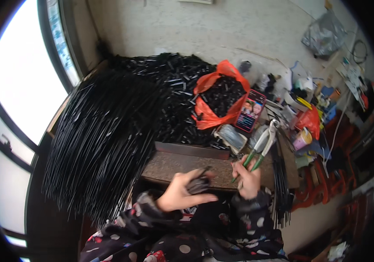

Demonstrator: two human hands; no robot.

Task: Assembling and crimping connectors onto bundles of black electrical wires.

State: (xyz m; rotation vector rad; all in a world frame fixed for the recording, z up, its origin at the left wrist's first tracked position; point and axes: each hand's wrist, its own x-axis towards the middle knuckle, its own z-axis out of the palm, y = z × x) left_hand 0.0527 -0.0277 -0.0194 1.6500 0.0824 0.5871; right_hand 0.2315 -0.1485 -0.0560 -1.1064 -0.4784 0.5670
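Note:
My left hand is in front of the table's near edge, fingers curled round a dark bundle of small black pieces, blurred by motion. Its thumb sticks out to the right. My right hand grips green-handled pliers near the ends of the handles. The metal jaws point up and away from me, and the handles are spread a little. A gap separates my two hands. Beyond them, a low dark metal strip stands along the front of a heap of short black pieces.
Long thin black strands hang over the table's left side; another bunch hangs at the right. A red plastic bag holds black pieces, beside a phone with its screen lit. A cup and clutter lie farther right. Red chairs are stacked beyond.

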